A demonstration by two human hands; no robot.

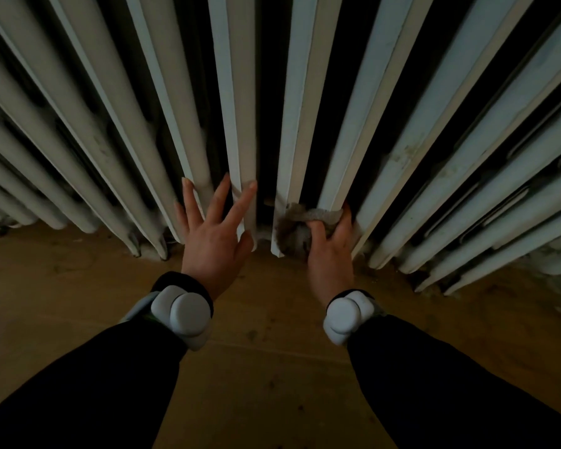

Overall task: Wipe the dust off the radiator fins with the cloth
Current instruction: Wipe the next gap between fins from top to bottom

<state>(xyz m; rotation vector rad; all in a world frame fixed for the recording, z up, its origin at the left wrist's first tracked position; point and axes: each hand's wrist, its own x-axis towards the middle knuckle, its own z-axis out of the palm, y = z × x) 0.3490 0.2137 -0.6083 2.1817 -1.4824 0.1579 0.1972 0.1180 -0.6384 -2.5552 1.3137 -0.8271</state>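
Where the cloth [308, 218] sits: at the low end of the radiator [434, 140], just above the floor, bunched and drawn as a grey band across the front of one fin [347, 131].
Long axis of this fin: it runs from the floor upward, in the picture toward the top edge with a small lean to the right; nearly all of its length lies above the cloth.
Right hand [329, 257]: it grips the cloth, the thumb and the fingers curled on it from both sides of the fin, the wrist below, toward the floor.
Direction of the coming stroke, as I judge: upward along the fin and away from the wrist, because only a short piece of fin is under the cloth.
Left hand [212, 244]: it holds nothing; the fingers are straight and spread, with the tips touching the low ends of the neighbour fins [227, 131] to the left, across a dark gap from the cloth.
Nearer hand: the right one, already on the cloth; the left one seems only to support.
Floor [256, 367]: brown wood with small dark specks near the radiator foot.
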